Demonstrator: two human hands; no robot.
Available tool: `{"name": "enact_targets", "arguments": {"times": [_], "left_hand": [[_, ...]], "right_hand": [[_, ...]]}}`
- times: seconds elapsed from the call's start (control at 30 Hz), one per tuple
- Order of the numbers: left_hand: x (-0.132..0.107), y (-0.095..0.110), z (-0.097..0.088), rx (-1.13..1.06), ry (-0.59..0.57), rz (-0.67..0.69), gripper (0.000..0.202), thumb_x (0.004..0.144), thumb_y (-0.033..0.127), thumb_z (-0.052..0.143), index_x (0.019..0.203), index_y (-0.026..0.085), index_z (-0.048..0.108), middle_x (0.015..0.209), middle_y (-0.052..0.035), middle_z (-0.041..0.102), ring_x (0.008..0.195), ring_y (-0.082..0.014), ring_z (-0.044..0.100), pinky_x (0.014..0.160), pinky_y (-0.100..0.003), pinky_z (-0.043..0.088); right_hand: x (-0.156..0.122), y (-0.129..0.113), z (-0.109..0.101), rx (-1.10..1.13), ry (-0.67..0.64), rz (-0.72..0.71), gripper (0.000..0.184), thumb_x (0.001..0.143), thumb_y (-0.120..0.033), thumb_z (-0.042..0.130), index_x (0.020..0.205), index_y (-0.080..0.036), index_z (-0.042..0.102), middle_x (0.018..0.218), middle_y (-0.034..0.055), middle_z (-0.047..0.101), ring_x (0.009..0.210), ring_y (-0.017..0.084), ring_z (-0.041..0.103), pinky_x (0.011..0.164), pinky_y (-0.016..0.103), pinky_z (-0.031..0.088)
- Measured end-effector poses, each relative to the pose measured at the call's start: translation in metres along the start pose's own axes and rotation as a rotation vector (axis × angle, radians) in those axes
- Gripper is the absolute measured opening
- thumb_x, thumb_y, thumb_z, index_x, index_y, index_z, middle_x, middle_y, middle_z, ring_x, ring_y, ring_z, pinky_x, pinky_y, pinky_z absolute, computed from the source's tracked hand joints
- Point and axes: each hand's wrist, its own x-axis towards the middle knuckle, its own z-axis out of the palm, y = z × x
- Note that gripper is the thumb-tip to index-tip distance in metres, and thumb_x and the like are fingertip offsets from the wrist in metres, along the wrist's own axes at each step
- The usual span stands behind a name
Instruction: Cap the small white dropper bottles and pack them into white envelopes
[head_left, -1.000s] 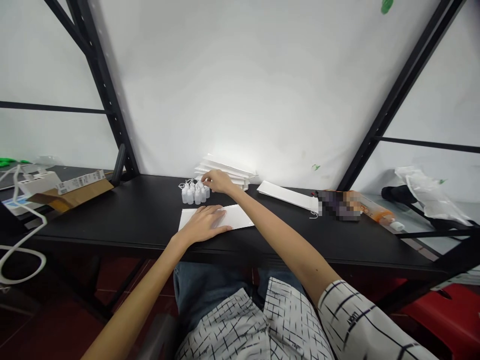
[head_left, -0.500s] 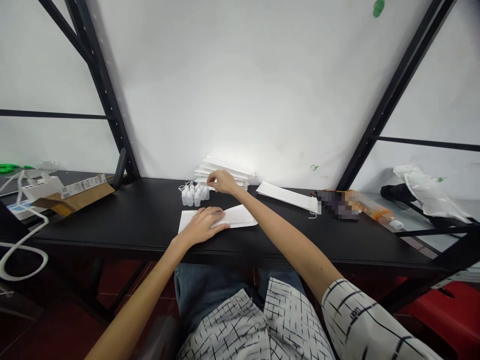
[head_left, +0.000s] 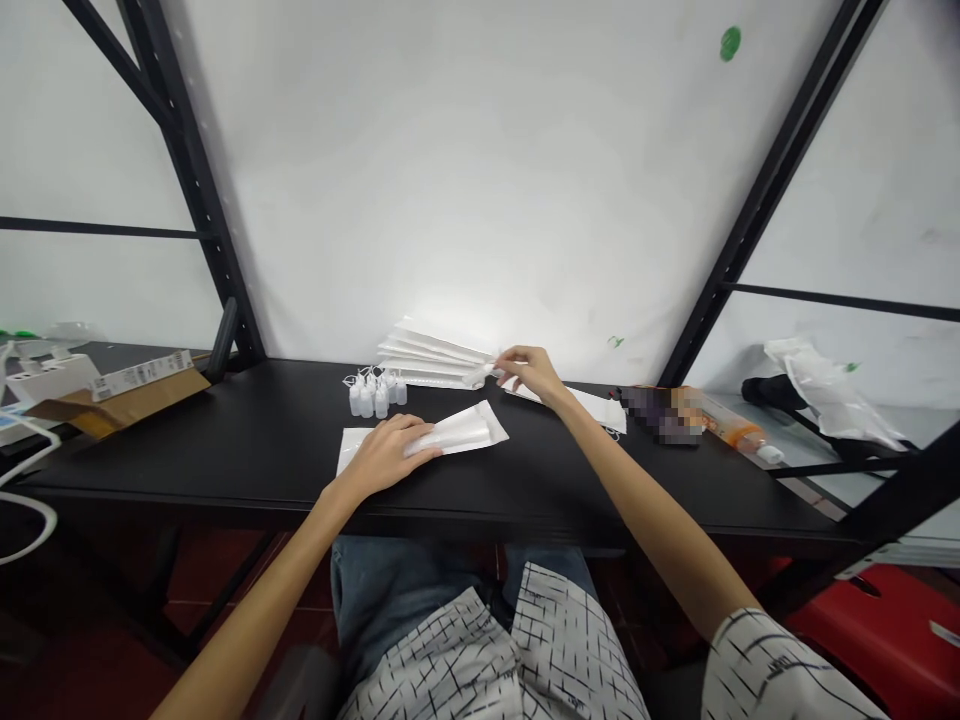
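A long white pouch [head_left: 459, 432] lies across the near middle of the table, its right end slightly puffed up. My left hand [head_left: 391, 450] holds it down, fingers over the far side and thumb along the near edge. Above and right of the pouch, my right hand [head_left: 531, 368] pinches a small whitish bottle [head_left: 478, 377], blurred by motion, at its fingertips. Several small translucent bottles [head_left: 367, 397] with white string loops stand grouped to the left. Behind them is a fanned stack of long white pouches [head_left: 427, 352].
Another white pouch [head_left: 596, 407] with a string lies right of the stack. Farther right are a pixelated dark item [head_left: 660, 415] and an orange-labelled bottle [head_left: 742, 437] on its side. At left are an open cardboard box [head_left: 124, 395], a white power strip [head_left: 49, 378] and a cable.
My right hand has moved right from the bottle group, with a small bottle now showing at its fingertips. The pouch's right end is more puffed up under my left hand. The view has shifted slightly.
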Motion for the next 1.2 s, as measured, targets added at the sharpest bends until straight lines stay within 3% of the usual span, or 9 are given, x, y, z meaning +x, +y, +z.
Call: {"name": "enact_targets", "arguments": {"times": [0.13,0.27,0.4,0.53,0.67,0.77,0.9,1.03,1.2], "left_hand": [[-0.002,-0.002,0.004,0.063,-0.02,-0.035,0.069,0.087,0.072,0.044,0.128,0.02,0.063,0.13,-0.011,0.061,0.119,-0.0306,0.055,0.101,-0.043,0.044],[-0.001,-0.002,0.003,0.059,-0.048,-0.054,0.066,0.087,0.073,0.041,0.12,0.021,0.068,0.128,-0.0091,0.064,0.119,-0.0298,0.056,0.103,-0.043,0.043],[-0.001,-0.001,0.0,0.014,-0.05,-0.081,0.067,0.088,0.071,0.04,0.121,0.019,0.067,0.124,-0.0094,0.066,0.117,-0.0282,0.058,0.102,-0.041,0.045],[0.0,-0.002,-0.001,0.001,-0.063,-0.099,0.066,0.088,0.071,0.041,0.121,0.02,0.067,0.123,-0.0089,0.067,0.116,-0.0289,0.059,0.1,-0.041,0.046],[0.0,-0.002,-0.002,0.006,-0.066,-0.093,0.066,0.088,0.071,0.041,0.121,0.02,0.067,0.123,-0.0085,0.067,0.115,-0.0294,0.059,0.099,-0.041,0.046],[-0.002,-0.004,-0.005,0.011,-0.09,-0.105,0.068,0.088,0.071,0.039,0.122,0.02,0.067,0.124,-0.0089,0.067,0.116,-0.0294,0.059,0.099,-0.04,0.045],[-0.007,-0.006,-0.006,0.028,-0.143,-0.072,0.067,0.093,0.068,0.033,0.137,0.024,0.056,0.137,-0.0083,0.059,0.126,-0.028,0.053,0.106,-0.041,0.039],[-0.011,-0.004,-0.005,0.046,-0.219,-0.041,0.055,0.098,0.061,0.025,0.149,0.041,0.034,0.154,-0.0033,0.039,0.139,-0.0282,0.039,0.112,-0.051,0.028],[-0.01,-0.001,-0.006,0.024,-0.257,-0.061,0.052,0.099,0.059,0.027,0.148,0.043,0.035,0.154,-0.0049,0.038,0.143,-0.0291,0.034,0.113,-0.057,0.022]], "right_hand": [[-0.031,0.02,-0.028,0.071,-0.018,0.184,0.012,0.07,-0.021,0.072,0.07,-0.012,0.063,0.074,0.0096,0.071,0.056,0.017,0.07,0.038,0.017,0.042],[-0.041,0.03,-0.021,0.038,-0.104,0.305,0.006,0.068,-0.016,0.068,0.067,-0.011,0.064,0.072,0.0096,0.072,0.053,0.017,0.069,0.035,0.017,0.04],[-0.038,0.027,-0.008,0.057,-0.185,0.285,0.007,0.066,-0.017,0.067,0.068,-0.011,0.066,0.073,0.0093,0.072,0.051,0.015,0.067,0.034,0.016,0.035],[-0.038,0.023,0.003,0.025,-0.388,0.262,0.013,0.066,-0.021,0.067,0.073,-0.01,0.07,0.075,0.0077,0.072,0.042,0.009,0.057,0.033,0.017,0.023],[-0.038,0.023,0.025,-0.04,-0.531,0.15,0.011,0.064,-0.013,0.061,0.068,-0.01,0.07,0.052,-0.0031,0.056,0.041,0.003,0.039,0.04,0.017,0.026],[-0.034,0.024,0.038,-0.067,-0.631,0.142,0.015,0.064,-0.01,0.052,0.062,-0.011,0.067,0.047,-0.0057,0.046,0.043,0.004,0.034,0.043,0.019,0.029],[-0.013,0.018,0.043,-0.259,-0.503,0.153,0.019,0.072,-0.01,0.05,0.07,-0.011,0.069,0.054,-0.0012,0.055,0.045,0.007,0.04,0.046,0.021,0.033],[0.014,0.001,0.06,-0.753,-0.226,-0.05,0.023,0.082,-0.012,0.051,0.084,-0.014,0.074,0.083,0.0078,0.071,0.073,0.017,0.061,0.065,0.027,0.044],[0.034,-0.02,0.107,-1.082,-0.282,-0.334,0.031,0.088,-0.017,0.049,0.111,-0.02,0.07,0.115,0.0095,0.069,0.106,0.027,0.061,0.084,0.034,0.045]]}}
